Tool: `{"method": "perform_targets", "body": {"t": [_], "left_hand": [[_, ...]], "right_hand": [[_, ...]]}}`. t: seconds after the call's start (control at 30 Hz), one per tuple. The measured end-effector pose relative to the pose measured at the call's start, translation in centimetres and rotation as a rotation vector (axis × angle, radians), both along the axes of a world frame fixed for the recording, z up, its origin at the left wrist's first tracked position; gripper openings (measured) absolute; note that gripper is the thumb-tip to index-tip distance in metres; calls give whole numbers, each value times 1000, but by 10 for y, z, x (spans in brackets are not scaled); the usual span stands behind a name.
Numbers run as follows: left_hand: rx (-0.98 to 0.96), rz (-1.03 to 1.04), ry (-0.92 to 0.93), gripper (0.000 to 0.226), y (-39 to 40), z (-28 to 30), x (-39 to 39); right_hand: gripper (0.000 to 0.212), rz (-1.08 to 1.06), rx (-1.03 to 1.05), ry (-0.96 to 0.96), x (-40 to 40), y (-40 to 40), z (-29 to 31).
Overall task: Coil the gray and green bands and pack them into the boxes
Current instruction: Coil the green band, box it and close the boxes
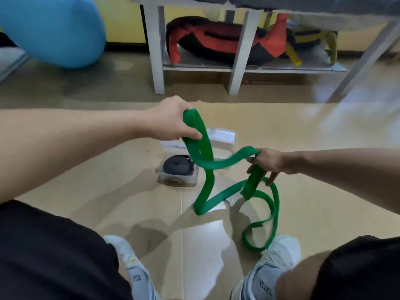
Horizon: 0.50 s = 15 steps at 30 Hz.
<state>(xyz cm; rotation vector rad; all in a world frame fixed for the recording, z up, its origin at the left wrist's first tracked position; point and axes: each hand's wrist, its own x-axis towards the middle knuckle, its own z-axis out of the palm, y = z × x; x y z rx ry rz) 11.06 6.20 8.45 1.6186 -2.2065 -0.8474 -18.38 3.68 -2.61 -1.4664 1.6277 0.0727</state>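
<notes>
The left hand [173,122] pinches the folded end of the green band [207,161], raised to let slack hang. The right hand [268,162], fingers loosely curled round the band, guides it. The gray band [176,164] lies coiled in a clear box [179,177].

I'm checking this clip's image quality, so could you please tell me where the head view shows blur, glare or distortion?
Head view: motion smear at the upper right over the table leg; glare on the floor tiles between the shoes; wide-angle bending at the edges; the green band and coiled gray band stay fairly sharp.
</notes>
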Motion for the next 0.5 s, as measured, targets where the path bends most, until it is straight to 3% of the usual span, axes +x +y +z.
{"method": "perform_targets", "body": {"t": [0.07, 0.1, 0.17, 0.23, 0.4, 0.5], "left_hand": [[33, 7, 79, 14, -1, 2, 2], [51, 11, 157, 15, -1, 7, 1], [135, -6, 347, 19, -1, 18, -4], [276, -79, 520, 27, 4, 28, -11], [535, -187, 895, 24, 12, 39, -26], [519, -95, 1065, 29, 8, 46, -23]], "right_hand": [[13, 159, -90, 46, -1, -8, 2], [25, 272, -114, 75, 0, -10, 2], [84, 487, -100, 163, 5, -10, 0], [118, 626, -128, 182, 14, -8, -6], [115, 789, -61, 31, 48, 1, -15], [90, 725, 190, -95, 53, 6, -17]]}}
